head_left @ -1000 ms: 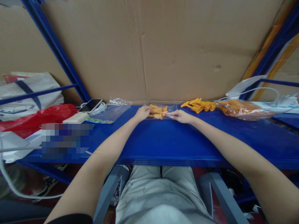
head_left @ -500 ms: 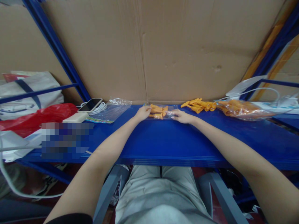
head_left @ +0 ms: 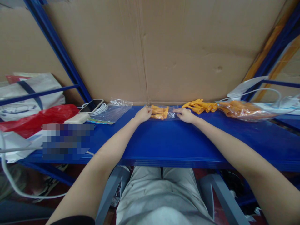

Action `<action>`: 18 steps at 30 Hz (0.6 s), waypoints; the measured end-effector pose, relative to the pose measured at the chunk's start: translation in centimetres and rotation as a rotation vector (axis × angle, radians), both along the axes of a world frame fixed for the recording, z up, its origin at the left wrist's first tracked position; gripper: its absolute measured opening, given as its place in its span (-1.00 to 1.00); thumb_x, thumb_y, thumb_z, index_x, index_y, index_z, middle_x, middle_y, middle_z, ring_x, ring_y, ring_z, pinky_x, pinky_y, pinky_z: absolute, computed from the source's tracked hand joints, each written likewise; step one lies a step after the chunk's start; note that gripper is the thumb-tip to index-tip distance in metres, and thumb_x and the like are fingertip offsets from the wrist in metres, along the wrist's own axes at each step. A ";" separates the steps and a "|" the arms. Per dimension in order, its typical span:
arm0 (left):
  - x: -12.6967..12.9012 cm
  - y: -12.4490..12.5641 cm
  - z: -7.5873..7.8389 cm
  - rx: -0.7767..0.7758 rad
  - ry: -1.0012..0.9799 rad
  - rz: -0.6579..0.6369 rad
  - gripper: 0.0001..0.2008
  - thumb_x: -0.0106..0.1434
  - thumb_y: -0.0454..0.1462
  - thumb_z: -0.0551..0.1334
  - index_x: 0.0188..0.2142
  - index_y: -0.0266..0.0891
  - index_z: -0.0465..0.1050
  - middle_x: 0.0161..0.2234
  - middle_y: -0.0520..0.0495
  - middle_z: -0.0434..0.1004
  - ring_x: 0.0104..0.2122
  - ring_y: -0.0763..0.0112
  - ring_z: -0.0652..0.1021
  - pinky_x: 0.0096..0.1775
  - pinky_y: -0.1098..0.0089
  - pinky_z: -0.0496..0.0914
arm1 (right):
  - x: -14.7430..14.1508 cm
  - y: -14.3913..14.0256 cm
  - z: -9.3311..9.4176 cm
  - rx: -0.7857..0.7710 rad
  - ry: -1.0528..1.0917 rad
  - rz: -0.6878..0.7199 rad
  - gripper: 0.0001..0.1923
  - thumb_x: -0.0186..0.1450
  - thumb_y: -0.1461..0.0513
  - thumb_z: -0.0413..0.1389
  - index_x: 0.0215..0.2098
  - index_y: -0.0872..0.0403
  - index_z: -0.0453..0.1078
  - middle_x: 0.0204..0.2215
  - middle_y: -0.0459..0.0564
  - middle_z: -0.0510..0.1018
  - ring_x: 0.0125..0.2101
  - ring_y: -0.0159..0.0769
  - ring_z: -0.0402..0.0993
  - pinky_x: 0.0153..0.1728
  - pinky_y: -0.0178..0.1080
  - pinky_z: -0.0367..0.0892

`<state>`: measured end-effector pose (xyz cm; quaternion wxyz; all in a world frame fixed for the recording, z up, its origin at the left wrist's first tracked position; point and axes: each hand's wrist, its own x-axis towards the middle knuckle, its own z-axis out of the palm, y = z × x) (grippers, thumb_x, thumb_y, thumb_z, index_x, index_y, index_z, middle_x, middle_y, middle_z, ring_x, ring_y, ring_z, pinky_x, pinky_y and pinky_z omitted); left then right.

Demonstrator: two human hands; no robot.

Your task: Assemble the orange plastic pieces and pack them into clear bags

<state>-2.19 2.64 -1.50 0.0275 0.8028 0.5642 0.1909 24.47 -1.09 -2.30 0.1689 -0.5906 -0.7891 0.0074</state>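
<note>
A clear plastic bag [head_left: 172, 115] lies flat near the back of the blue table, with several orange horn-shaped plastic pieces [head_left: 158, 112] inside. At its left end, my left hand [head_left: 143, 114] is closed, its fingertips pinching the film beside the pieces. My right hand [head_left: 186, 115] rests at the opposite end, fingers stretched out and apart, their tips touching the film. Just right of that hand is a loose pile of similar orange pieces [head_left: 199, 105]. Farther right sits a fuller clear bag of orange pieces [head_left: 241, 110].
A clear flat bag [head_left: 114, 112], a phone [head_left: 91, 106] on a coiled white cable [head_left: 100, 109], a white box [head_left: 77, 118] and a red plastic bag [head_left: 53, 114] lie to the left. Cardboard [head_left: 164, 47] walls the back. Blue posts [head_left: 63, 56] stand at both sides.
My right hand has shifted slightly right, its index finger now straighter. The orange pieces inside the bag sit a little differently. My left hand remains at the bag's left end.
</note>
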 end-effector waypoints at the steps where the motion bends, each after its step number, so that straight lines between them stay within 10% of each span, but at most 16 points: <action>1: 0.0 -0.1 0.0 -0.005 0.005 0.012 -0.58 0.41 -0.23 -0.02 0.11 -0.13 0.50 0.26 -0.08 0.37 0.26 0.23 0.36 0.26 0.29 0.21 | 0.2 -0.1 0.2 0.024 -0.021 -0.055 -0.50 0.34 0.31 -0.06 0.19 -0.02 0.43 0.23 0.02 0.43 0.26 -0.04 0.26 0.25 0.12 0.14; 10: -0.5 -0.5 0.1 -0.055 0.011 0.146 -0.52 0.43 -0.22 -0.05 0.28 -0.24 0.25 0.31 -0.24 0.27 0.29 0.13 0.32 0.27 0.15 0.20 | 3.4 -0.9 1.7 0.053 -0.136 -0.499 -0.55 0.27 0.28 0.00 0.09 0.15 0.48 0.07 0.31 0.53 0.14 0.15 0.39 0.09 0.20 0.23; 18: -1.1 -0.2 0.3 -0.079 0.018 0.286 -0.47 0.45 -0.14 -0.10 0.31 -0.29 0.19 0.26 -0.36 0.32 0.25 0.02 0.37 0.22 0.11 0.25 | 3.6 -0.7 2.0 0.031 -0.101 -0.553 -0.55 0.32 0.25 -0.02 0.09 0.24 0.47 0.04 0.40 0.53 0.10 0.20 0.44 0.10 0.22 0.23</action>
